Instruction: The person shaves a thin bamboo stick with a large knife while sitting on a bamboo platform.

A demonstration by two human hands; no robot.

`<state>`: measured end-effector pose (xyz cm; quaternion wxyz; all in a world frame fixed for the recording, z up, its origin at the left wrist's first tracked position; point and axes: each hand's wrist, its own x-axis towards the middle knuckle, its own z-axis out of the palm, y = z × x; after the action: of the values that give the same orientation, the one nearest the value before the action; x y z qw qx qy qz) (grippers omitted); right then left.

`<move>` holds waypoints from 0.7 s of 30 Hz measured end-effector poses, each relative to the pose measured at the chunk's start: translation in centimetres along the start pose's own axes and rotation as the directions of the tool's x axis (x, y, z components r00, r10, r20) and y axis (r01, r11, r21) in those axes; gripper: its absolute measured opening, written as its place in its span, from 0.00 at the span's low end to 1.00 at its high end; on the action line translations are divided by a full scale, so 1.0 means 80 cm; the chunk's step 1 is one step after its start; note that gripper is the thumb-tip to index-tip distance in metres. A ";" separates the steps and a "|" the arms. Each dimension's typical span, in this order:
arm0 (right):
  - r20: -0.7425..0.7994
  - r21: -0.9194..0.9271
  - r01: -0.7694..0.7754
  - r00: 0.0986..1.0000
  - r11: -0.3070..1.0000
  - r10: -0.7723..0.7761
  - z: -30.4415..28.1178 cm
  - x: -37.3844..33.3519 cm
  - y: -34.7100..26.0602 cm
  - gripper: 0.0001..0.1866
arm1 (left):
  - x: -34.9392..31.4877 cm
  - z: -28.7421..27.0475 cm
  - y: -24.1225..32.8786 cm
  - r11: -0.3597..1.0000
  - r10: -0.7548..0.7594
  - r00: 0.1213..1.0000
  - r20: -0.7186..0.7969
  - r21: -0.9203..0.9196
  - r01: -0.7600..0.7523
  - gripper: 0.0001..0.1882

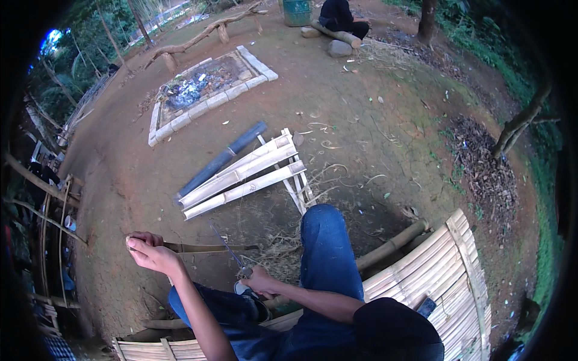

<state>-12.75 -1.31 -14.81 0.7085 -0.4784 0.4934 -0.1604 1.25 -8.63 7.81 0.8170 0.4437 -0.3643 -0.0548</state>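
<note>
My left hand (152, 253) is closed around one end of a brown bamboo strip (208, 248), which points to the right above my lap. In my right hand (260, 281) is a knife (227, 245), its thin blade slanting up and to the left. The blade passes close to the strip; whether the two touch I cannot tell. Beyond them, several pale split bamboo pieces (241, 174) lie on the ground with a dark bamboo pole (223, 161). Curly shavings (280, 249) are scattered below the strip and by my knee.
I sit on a slatted bamboo bench (409, 283), with a dark object (426, 307) on it. A brick-edged fire pit (208, 108) holds ash and litter. Farther back are a log rail (205, 35), a green drum (296, 13) and a seated person (343, 18). Leaf litter (481, 162) lies at right.
</note>
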 end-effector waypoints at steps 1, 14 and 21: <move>-0.038 -0.118 0.113 0.992 0.987 -0.118 -0.001 -0.002 -0.002 0.20 | 0.011 -0.005 0.000 1.000 0.014 0.999 -0.037 0.011 -0.014 0.20; 0.090 0.044 0.067 0.993 0.997 -0.070 0.017 0.013 -0.009 0.19 | -0.024 -0.037 0.019 0.997 -0.027 0.999 0.045 -0.074 0.030 0.20; 0.057 -0.385 0.248 0.968 0.889 -0.245 0.016 -0.009 -0.032 0.20 | -0.022 -0.054 0.027 0.998 0.038 0.994 0.100 -0.045 -0.034 0.23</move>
<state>-11.36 -1.40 -12.22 0.5748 -0.6688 0.4482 -0.1462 2.25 -3.68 7.02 0.8079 0.4159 -0.4116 -0.0702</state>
